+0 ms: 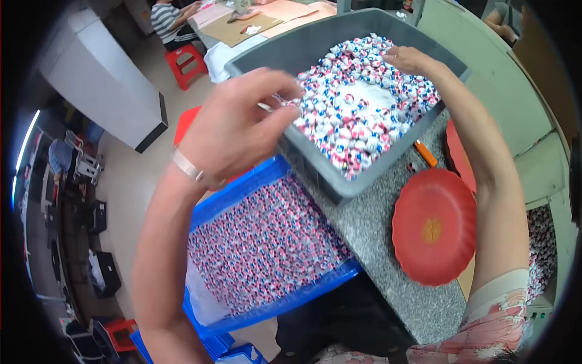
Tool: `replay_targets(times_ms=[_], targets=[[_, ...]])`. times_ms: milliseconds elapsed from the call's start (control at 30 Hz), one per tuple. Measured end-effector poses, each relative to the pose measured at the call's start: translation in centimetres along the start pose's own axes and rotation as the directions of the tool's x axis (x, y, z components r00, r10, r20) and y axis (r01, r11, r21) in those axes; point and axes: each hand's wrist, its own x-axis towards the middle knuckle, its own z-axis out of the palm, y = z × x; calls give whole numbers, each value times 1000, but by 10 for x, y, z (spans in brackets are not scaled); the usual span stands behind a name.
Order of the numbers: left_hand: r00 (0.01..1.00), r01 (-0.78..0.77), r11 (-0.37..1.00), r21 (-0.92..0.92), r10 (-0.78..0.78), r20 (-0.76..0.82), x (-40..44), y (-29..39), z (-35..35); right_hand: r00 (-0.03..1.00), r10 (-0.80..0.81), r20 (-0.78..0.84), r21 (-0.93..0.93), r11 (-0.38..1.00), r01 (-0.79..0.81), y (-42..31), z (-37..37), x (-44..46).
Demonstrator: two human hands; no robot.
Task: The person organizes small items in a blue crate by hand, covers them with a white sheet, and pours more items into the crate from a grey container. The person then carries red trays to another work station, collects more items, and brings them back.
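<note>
A large grey bin stands on a speckled stone counter, with many small white, pink and blue pieces inside. My left hand is raised over the bin's near left edge, fingers curled and somewhat blurred; whether anything is between them is hidden. At the far right part of the bin, my right hand reaches over the pieces with its fingers stretched forward. Below my left forearm lies a blue tray covered with a layer of similar small pieces.
A red scalloped dish and an orange-handled tool lie on the counter right of the bin. Red stools stand on the floor. One person sits at a far table; another person is at far left.
</note>
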Motion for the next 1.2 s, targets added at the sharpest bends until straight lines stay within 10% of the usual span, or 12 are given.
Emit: replay_targets(times_ms=[133,233,433,533,767,867,1033,1200], targets=[[955,-80,927,367,-35,296,123,-52,22,999,34,-14,32,999,-33,34,-4,59],[721,135,713,688,-547,426,183,-82,44,975,217,-39,191,960,-206,73,10,121],[631,404,731,550,-658,411,244,-139,75,982,188,-21,83,979,-186,86,30,189],[642,575,722,383,-689,335,277,-145,100,977,211,30,318,925,-210,53,24,191],[673,301,935,186,-346,654,277,-163,119,895,-177,409,493,869,-53,5,27,145],[527,243,877,414,-478,703,270,-131,92,823,-274,498,292,946,138,9,8,129],[532,350,849,396,-528,662,248,-116,109,757,-180,628,423,895,-138,7,19,83],[726,419,903,94,-396,562,229,-126,145,678,-183,712,657,516,-550,-31,17,55]])
